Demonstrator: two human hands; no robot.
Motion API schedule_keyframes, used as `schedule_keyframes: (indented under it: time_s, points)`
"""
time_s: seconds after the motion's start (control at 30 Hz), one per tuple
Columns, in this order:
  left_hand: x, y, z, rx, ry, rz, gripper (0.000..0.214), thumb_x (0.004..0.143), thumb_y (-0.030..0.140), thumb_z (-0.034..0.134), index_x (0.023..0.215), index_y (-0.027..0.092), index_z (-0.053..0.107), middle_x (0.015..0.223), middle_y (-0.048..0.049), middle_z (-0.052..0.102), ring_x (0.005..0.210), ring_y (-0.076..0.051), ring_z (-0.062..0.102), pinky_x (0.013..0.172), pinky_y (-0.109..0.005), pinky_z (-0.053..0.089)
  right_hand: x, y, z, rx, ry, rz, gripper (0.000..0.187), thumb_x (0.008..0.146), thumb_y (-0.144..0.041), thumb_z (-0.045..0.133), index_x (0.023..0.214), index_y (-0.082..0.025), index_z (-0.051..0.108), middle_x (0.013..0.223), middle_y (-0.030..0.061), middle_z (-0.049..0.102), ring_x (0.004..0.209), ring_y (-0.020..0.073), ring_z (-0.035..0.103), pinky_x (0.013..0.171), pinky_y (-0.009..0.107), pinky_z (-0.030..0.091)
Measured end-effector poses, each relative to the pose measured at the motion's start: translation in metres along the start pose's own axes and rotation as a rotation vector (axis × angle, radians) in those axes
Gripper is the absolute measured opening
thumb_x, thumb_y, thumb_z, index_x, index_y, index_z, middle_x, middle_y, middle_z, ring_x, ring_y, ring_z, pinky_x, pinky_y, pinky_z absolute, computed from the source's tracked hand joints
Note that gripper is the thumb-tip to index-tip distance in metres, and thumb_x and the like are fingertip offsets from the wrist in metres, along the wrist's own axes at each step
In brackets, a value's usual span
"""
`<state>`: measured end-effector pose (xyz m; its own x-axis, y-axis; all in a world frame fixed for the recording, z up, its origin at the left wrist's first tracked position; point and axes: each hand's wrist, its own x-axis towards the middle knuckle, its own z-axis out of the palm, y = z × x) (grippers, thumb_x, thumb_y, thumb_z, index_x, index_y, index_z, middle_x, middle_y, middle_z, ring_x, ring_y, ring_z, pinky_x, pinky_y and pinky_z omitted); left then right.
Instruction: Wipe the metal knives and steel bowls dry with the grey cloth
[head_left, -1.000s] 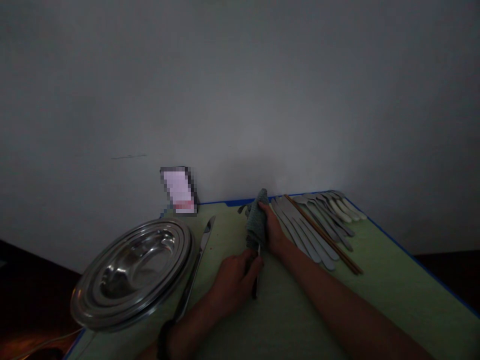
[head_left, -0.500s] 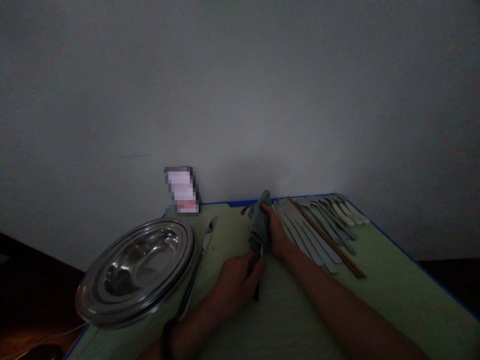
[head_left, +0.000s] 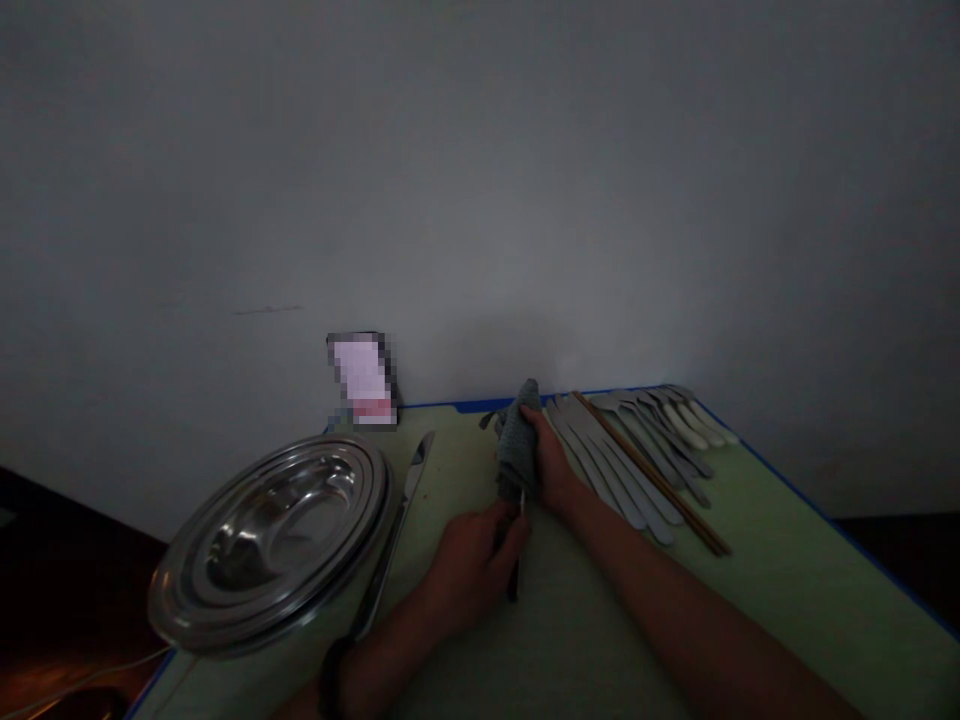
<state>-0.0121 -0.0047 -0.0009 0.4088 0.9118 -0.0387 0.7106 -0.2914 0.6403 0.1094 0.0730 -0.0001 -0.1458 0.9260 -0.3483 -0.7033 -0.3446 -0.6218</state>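
A grey-green cloth (head_left: pixel 517 440) is bunched upright in my right hand (head_left: pixel 553 462), whose fingers are closed around it. Below the cloth, my left hand (head_left: pixel 469 555) pinches the handle of a slim metal utensil (head_left: pixel 514 582). The handle's lower end pokes out under my left fingers, while the cloth wraps the upper part, so I cannot tell what kind of utensil it is. A table knife (head_left: pixel 409 490) lies left of my left hand, its handle end passing behind my wrist. Just right of my right hand lie several forks (head_left: pixel 600 470).
Stacked oval metal dishes (head_left: pixel 277 540) fill the table's left side. A phone (head_left: pixel 365 375) leans on the wall (head_left: pixel 480 200) at the back. Wooden chopsticks (head_left: pixel 652 475), metal spoons (head_left: pixel 645 430) and several pale-handled utensils (head_left: pixel 701 425) lie on the right of the green table (head_left: pixel 795 590).
Both hands keep nearly the same place and grip on the cloth and utensil. The whole view has shifted very slightly.
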Motion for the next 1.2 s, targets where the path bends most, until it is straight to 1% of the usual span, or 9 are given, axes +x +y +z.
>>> schedule_keyframes:
  time_s: [0.37, 0.53, 0.67, 0.8, 0.93, 1.07, 1.2]
  points:
    - [0.0019, -0.0008, 0.0000, -0.005, -0.004, 0.001, 0.032, 0.091, 0.038, 0.034, 0.082, 0.017, 0.057, 0.074, -0.0045, 0.065, 0.068, -0.018, 0.061, 0.060, -0.025, 0.038, 0.0023, 0.0019, -0.0014, 0.013, 0.003, -0.033, 0.024, 0.077, -0.038, 0.049, 0.065, -0.019, 0.058, 0.050, 0.0000, 0.060, 0.048, 0.0150, 0.059, 0.045, 0.024, 0.046]
    - [0.0020, -0.0017, 0.0003, -0.004, -0.019, -0.020, 0.033, 0.090, 0.038, 0.034, 0.083, 0.017, 0.058, 0.076, -0.0055, 0.066, 0.069, -0.019, 0.062, 0.061, -0.026, 0.039, 0.0020, 0.0009, 0.0005, 0.026, 0.026, -0.019, 0.024, 0.075, -0.037, 0.051, 0.066, -0.018, 0.060, 0.050, -0.0003, 0.061, 0.052, 0.0154, 0.060, 0.047, 0.023, 0.047]
    - [0.0012, -0.0014, 0.0004, 0.012, -0.013, -0.005, 0.033, 0.091, 0.039, 0.033, 0.084, 0.017, 0.058, 0.075, -0.0049, 0.066, 0.069, -0.018, 0.061, 0.061, -0.026, 0.039, 0.0030, 0.0007, 0.0006, 0.026, 0.017, -0.030, 0.023, 0.074, -0.037, 0.052, 0.065, -0.018, 0.060, 0.051, -0.0003, 0.062, 0.052, 0.0152, 0.060, 0.048, 0.023, 0.047]
    - [0.0008, 0.0000, -0.0003, 0.020, -0.027, -0.017, 0.032, 0.090, 0.037, 0.033, 0.083, 0.017, 0.058, 0.072, -0.0043, 0.065, 0.067, -0.018, 0.061, 0.059, -0.026, 0.038, 0.0030, 0.0008, -0.0005, 0.011, 0.015, -0.029, 0.024, 0.077, -0.036, 0.049, 0.065, -0.019, 0.059, 0.051, -0.0004, 0.062, 0.050, 0.0143, 0.059, 0.047, 0.023, 0.046]
    - [0.0015, 0.0003, -0.0009, 0.009, -0.034, -0.025, 0.033, 0.090, 0.038, 0.034, 0.087, 0.017, 0.059, 0.074, -0.0046, 0.066, 0.067, -0.018, 0.061, 0.059, -0.026, 0.037, 0.0004, 0.0006, -0.0008, 0.015, -0.009, -0.006, 0.028, 0.080, -0.037, 0.045, 0.066, -0.018, 0.060, 0.048, -0.0008, 0.059, 0.045, 0.0135, 0.057, 0.046, 0.023, 0.046]
    - [0.0009, -0.0001, -0.0004, 0.004, -0.023, -0.012, 0.032, 0.090, 0.038, 0.035, 0.084, 0.016, 0.058, 0.071, -0.0040, 0.064, 0.065, -0.018, 0.060, 0.059, -0.026, 0.036, -0.0016, 0.0003, -0.0003, 0.012, -0.019, -0.008, 0.028, 0.080, -0.037, 0.045, 0.068, -0.017, 0.060, 0.047, -0.0011, 0.058, 0.043, 0.0136, 0.056, 0.045, 0.024, 0.046]
    - [0.0004, -0.0006, 0.0006, 0.005, -0.010, -0.007, 0.031, 0.090, 0.037, 0.035, 0.082, 0.017, 0.057, 0.068, -0.0028, 0.062, 0.062, -0.017, 0.058, 0.057, -0.026, 0.035, -0.0008, 0.0000, 0.0007, 0.022, 0.001, -0.004, 0.026, 0.079, -0.037, 0.047, 0.067, -0.018, 0.059, 0.048, -0.0006, 0.059, 0.045, 0.0139, 0.056, 0.046, 0.024, 0.046]
